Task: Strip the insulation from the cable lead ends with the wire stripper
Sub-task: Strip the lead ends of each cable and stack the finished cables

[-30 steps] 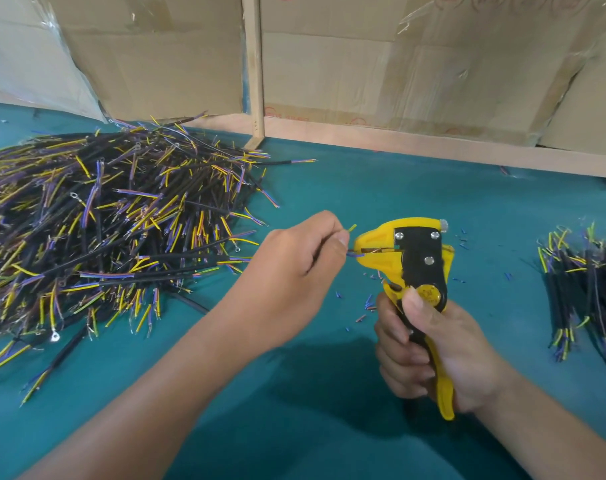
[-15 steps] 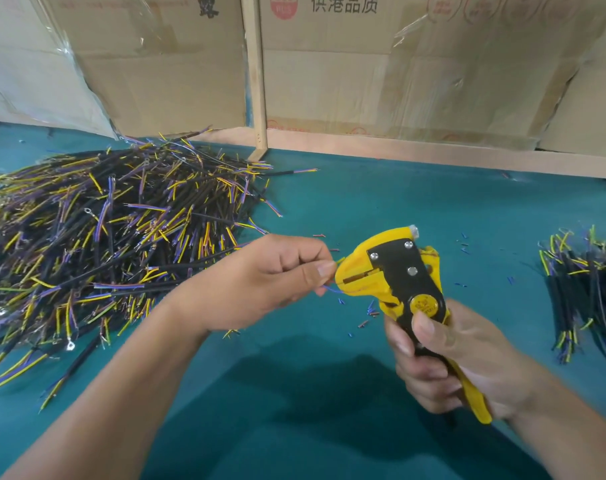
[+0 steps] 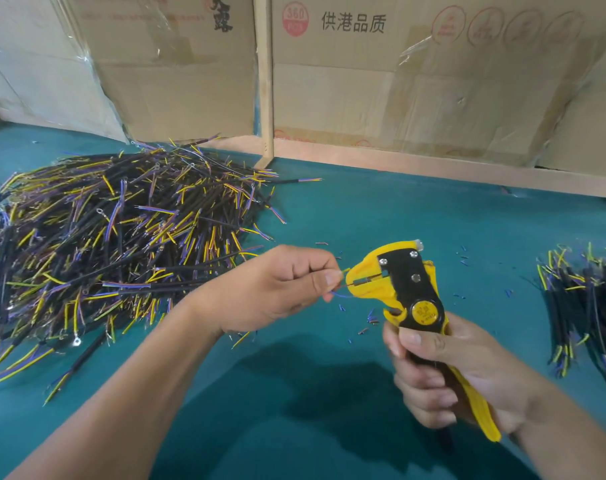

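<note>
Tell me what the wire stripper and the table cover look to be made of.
Wire stripper: yellow body looks like moulded matte plastic; the black plate with shiny screw heads may be painted metal, though that is uncertain. Table cover: teal, dull and without glare, seemingly felt or a rubber mat; the look leaves it open.

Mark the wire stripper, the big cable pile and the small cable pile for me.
wire stripper (image 3: 409,285): head view, on its black plate.
big cable pile (image 3: 121,244): head view, mid-heap.
small cable pile (image 3: 585,306): head view, on the dark sheaths.
</note>
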`<state>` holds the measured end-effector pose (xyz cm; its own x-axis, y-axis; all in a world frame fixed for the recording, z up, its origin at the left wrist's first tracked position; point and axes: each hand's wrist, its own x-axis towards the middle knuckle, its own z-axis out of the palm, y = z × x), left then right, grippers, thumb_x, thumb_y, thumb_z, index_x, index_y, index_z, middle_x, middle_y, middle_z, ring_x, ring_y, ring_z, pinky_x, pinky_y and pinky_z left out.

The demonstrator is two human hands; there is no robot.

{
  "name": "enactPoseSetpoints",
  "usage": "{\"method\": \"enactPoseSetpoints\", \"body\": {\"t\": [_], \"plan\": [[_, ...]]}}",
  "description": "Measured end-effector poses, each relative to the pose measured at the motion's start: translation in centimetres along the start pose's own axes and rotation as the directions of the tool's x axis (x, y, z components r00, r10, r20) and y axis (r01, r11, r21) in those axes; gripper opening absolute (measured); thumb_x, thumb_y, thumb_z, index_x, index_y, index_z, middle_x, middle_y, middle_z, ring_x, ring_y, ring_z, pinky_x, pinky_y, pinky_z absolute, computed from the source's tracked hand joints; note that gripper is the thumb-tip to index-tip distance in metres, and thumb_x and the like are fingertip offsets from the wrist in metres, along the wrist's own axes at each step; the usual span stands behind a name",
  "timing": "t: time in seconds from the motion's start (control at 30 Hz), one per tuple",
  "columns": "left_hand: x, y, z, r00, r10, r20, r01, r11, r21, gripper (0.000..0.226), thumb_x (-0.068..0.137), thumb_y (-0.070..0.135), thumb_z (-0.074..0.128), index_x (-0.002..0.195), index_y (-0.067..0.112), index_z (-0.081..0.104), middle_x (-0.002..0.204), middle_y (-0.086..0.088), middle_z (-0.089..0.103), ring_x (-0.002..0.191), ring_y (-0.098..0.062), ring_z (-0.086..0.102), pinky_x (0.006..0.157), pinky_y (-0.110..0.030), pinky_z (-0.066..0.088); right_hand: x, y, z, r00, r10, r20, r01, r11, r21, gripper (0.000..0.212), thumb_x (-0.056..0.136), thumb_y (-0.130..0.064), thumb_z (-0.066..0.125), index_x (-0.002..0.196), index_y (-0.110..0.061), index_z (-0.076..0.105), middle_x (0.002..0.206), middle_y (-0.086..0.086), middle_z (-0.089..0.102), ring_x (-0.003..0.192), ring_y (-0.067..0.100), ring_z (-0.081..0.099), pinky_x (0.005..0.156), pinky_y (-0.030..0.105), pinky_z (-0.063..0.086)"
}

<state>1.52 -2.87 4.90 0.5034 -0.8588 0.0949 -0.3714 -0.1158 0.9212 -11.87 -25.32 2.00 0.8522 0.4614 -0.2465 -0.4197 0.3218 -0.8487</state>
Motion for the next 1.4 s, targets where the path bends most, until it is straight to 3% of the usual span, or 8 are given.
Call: {"method": "enactPoseSetpoints", "body": {"t": [0.23,0.57,0.8,0.87,0.93,1.0,1.13,1.4], "plan": [[0.2,-0.2,0.6,1.0,0.006,-0.009,-0.006,1.0,-0.01,0.027,0.102,0.026,0.044,0.078,0.016,0.052,0.054,0.007,0.033,0.049,-0.011,0.025,0.047,-0.021,0.024,0.1,0.6,-0.6,0.998,-0.005,0.06,0.002,0.999,0.047,0.028,0.091,-0.033,0.075,0.092,-0.008,0.063,0.061,0.001,0.042,0.049,0.013,0.042,0.053,0.027,0.042],[0.2,-0.4,-0.1,1.0,0.019,-0.015,-0.019,1.0,0.003,0.026,0.101,0.025,0.045,0.078,0.015,0.052,0.053,0.012,0.032,0.048,-0.009,0.024,0.046,-0.019,0.024,0.0,0.0,1.1,0.982,-0.018,-0.19,0.013,1.0,-0.027,0.052,0.066,-0.052,0.09,0.073,-0.012,0.058,0.053,-0.001,0.027,0.036,0.009,0.026,0.04,0.016,0.031],[0.2,-0.9,-0.5,1.0,0.02,0.019,-0.019,1.0,-0.01,0.028,0.1,0.027,0.047,0.074,0.025,0.057,0.055,0.001,0.03,0.05,-0.016,0.022,0.045,-0.025,0.021,-0.4,-0.4,1.0,0.995,-0.007,-0.102,0.0,0.997,-0.075,0.048,0.07,-0.051,0.088,0.076,-0.014,0.058,0.055,-0.001,0.03,0.037,0.008,0.029,0.039,0.017,0.032],[-0.6,-1.4,-2.4,0.992,-0.006,-0.127,-0.002,0.998,-0.069,0.036,0.102,0.013,0.045,0.071,0.026,0.059,0.053,0.005,0.033,0.047,-0.013,0.022,0.043,-0.021,0.02,-0.8,-1.0,-0.4,0.998,-0.051,-0.035,0.053,0.997,0.06,0.039,0.081,-0.042,0.082,0.079,-0.012,0.058,0.056,0.0,0.033,0.039,0.01,0.032,0.041,0.019,0.035],[-1.7,-2.3,-4.9,0.938,-0.038,-0.346,-0.036,0.978,-0.207,0.043,0.102,0.0,0.041,0.07,0.021,0.06,0.051,0.006,0.032,0.045,-0.01,0.021,0.041,-0.016,0.018,-1.4,-2.3,-1.6,0.975,-0.186,0.117,0.128,0.913,0.387,0.028,0.106,-0.03,0.052,0.093,-0.005,0.055,0.065,0.006,0.035,0.05,0.019,0.037,0.05,0.029,0.037],[-1.5,-2.2,-5.1,0.919,-0.021,-0.393,-0.066,0.976,-0.207,0.033,0.101,0.004,0.046,0.073,0.018,0.056,0.052,0.003,0.029,0.047,-0.011,0.02,0.042,-0.019,0.016,-2.0,-2.9,-2.3,0.971,-0.227,0.074,0.162,0.856,0.491,0.035,0.113,-0.026,0.029,0.101,-0.001,0.051,0.071,0.01,0.036,0.059,0.022,0.036,0.055,0.036,0.035],[1.2,-2.0,-0.8,0.977,0.01,-0.211,-0.001,0.999,0.044,0.027,0.101,0.033,0.045,0.077,0.022,0.051,0.057,0.011,0.032,0.049,-0.008,0.024,0.043,-0.019,0.022,-0.1,0.1,-1.3,0.979,-0.156,-0.129,0.168,0.982,0.088,0.04,0.083,-0.034,0.083,0.097,0.0,0.066,0.068,0.009,0.043,0.057,0.023,0.044,0.06,0.04,0.048],[1.6,-2.6,0.4,0.972,0.055,-0.228,0.008,0.963,0.268,0.023,0.102,0.042,0.043,0.086,0.028,0.054,0.06,0.015,0.036,0.049,-0.004,0.027,0.045,-0.015,0.026,2.1,1.1,-1.2,0.965,-0.13,-0.228,0.176,0.966,0.191,0.052,0.079,-0.039,0.081,0.11,0.0,0.069,0.076,0.01,0.047,0.066,0.026,0.049,0.07,0.043,0.05]]}}
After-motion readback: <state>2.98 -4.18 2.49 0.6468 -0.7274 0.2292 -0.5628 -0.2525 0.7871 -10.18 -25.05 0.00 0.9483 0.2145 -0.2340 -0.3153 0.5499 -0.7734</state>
